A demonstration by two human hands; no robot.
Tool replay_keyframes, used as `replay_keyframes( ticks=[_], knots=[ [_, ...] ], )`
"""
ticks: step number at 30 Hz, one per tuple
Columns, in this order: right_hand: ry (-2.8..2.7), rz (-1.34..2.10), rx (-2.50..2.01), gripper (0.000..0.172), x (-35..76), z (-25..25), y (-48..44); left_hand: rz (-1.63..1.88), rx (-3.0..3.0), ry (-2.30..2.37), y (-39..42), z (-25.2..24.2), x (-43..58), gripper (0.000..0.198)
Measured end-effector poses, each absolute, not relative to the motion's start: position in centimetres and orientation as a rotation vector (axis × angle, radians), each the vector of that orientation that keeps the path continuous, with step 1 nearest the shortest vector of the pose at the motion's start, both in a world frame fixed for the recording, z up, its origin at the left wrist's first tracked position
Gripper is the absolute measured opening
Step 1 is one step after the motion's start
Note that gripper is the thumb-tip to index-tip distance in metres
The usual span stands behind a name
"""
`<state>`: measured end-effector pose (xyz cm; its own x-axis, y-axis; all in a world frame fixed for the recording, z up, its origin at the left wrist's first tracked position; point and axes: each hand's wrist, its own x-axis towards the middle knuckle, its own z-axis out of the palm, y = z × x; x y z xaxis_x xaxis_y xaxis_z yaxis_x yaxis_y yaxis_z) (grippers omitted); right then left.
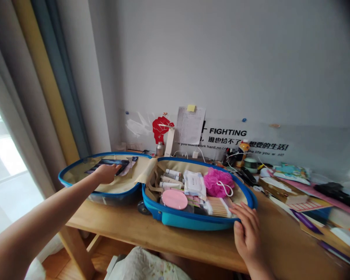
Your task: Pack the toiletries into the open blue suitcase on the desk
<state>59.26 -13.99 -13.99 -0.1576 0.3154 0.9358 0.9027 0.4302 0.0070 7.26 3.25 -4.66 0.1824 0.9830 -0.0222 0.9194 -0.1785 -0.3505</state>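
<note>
A blue-rimmed suitcase point(181, 221) lies unfolded on the table, both beige-lined halves facing up. My left hand point(105, 174) reaches into the left half, its fingers closed at a dark, shiny flat packet point(95, 166); the fingertips are partly hidden. My right hand point(247, 229) rests at the right half's near right rim with fingers stretched out, holding nothing. That half contains a pink oval case point(175, 199), several tubes point(170, 185), a white pack of wipes point(195, 183), a magenta bath puff point(217, 182) with a white cord, and a bundle of cotton swabs point(217, 206).
The wooden table point(128, 229) carries clutter on the right: papers, a purple pen-like item point(306, 221), a green-lidded jar point(250, 165) and an orange-labelled bottle point(243, 149). A white lamp point(169, 142) stands behind the suitcase by the wall. Curtains point(43, 77) hang at left.
</note>
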Motion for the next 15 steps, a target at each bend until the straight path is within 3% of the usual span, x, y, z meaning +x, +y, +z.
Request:
replay_keyframes(
  ticks=[8, 15],
  knots=[
    [-1.696, -0.709, -1.086, 0.03, 59.3, -13.9, -14.1, 0.017, -2.137, -2.001, 1.7, -2.1, 6.0, 0.057],
    [-1.685, -0.697, -1.093, 0.03, 59.2, -14.1, -14.0, -0.161, -2.324, -1.662, -2.0, 2.9, 8.7, 0.064]
  ],
)
